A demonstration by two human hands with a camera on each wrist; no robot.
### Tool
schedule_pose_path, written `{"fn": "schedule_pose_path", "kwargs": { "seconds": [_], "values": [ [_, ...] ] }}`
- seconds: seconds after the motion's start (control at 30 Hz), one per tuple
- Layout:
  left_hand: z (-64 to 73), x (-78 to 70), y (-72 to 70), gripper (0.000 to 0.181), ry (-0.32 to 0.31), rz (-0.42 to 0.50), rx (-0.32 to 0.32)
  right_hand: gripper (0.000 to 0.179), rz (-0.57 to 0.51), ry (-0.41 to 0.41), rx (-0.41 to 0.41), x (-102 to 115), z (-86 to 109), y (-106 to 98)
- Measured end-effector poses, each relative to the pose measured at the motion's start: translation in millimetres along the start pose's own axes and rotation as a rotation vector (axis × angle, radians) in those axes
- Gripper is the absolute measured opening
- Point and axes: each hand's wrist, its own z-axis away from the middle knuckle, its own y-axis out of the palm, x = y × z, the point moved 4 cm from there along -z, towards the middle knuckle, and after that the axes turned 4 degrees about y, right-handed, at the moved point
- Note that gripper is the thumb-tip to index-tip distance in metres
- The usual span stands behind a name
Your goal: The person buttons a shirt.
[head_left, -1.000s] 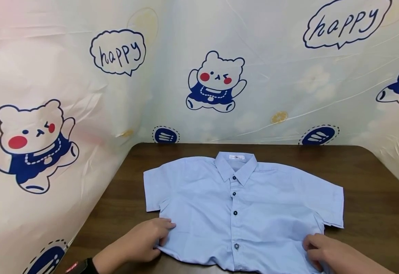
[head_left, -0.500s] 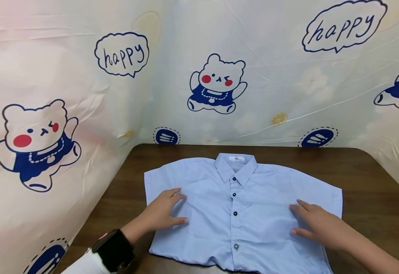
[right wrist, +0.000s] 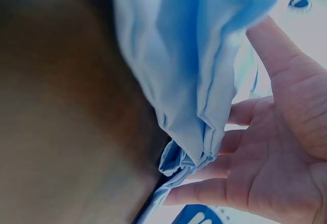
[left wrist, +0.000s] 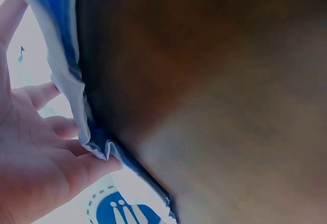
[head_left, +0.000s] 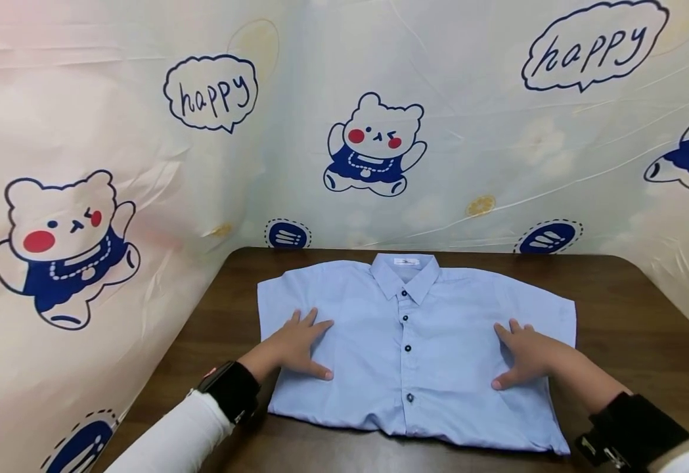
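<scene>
A light blue short-sleeved shirt lies front up on the table, its collar toward the back and dark buttons down the middle. Its lower part does not show; a near edge runs across below the last visible button. My left hand presses on the shirt's left side, fingers spread and thumb toward the buttons. On the opposite side my right hand rests the same way. In the left wrist view the fingertips touch the cloth, and likewise the fingers in the right wrist view.
The dark brown wooden table extends around the shirt. Behind and beside it hangs a pale curtain printed with bears and the word happy. Black bands sit on both wrists.
Both hands have let go of the shirt's side edges and come to lie spread on its front. The shirt has shifted away, toward the table's back edge.
</scene>
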Motion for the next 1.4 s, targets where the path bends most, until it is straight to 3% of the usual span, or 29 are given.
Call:
{"fn": "schedule_pose_path", "kwargs": {
  "seconds": [0.23, 0.57, 0.7, 0.8, 0.93, 1.03, 1.17, 1.3, 1.4],
  "values": [
    [-23.9, 8.4, -8.9, 0.104, -0.028, 0.028, 0.005, 0.117, -0.024, 0.039, 0.040, -6, -24.1, -16],
    [-30.6, 13.8, -8.9, 0.104, -0.050, 0.047, 0.004, 0.118, -0.061, 0.059, 0.069, -8, -29.9, -19],
    [-32.0, 11.5, -16.7, 0.102, -0.053, 0.007, -0.016, 0.114, -0.039, 0.039, 0.034, -7, -29.6, -26],
    [-28.5, 5.3, -27.3, 0.099, -0.074, -0.046, -0.044, 0.107, -0.016, -0.014, -0.041, 0, -27.1, -32],
    [-16.2, -11.0, -39.9, 0.097, -0.060, -0.077, -0.106, 0.089, -0.026, -0.140, -0.158, 29, -17.5, -37],
    [-1.8, -31.1, -46.7, 0.093, 0.010, -0.046, -0.188, 0.078, -0.039, -0.242, -0.222, 64, -6.3, -35],
    [23.0, -65.5, -52.0, 0.079, 0.101, -0.042, -0.316, 0.077, -0.060, -0.323, -0.279, 109, 13.9, -28],
    [50.7, -95.3, -52.9, 0.083, 0.147, -0.097, -0.393, 0.083, -0.064, -0.351, -0.362, 140, 36.5, -25],
    [66.2, -109.4, -49.6, 0.097, 0.149, -0.182, -0.402, 0.088, -0.003, -0.330, -0.449, 152, 51.5, -25]
  ]
}}
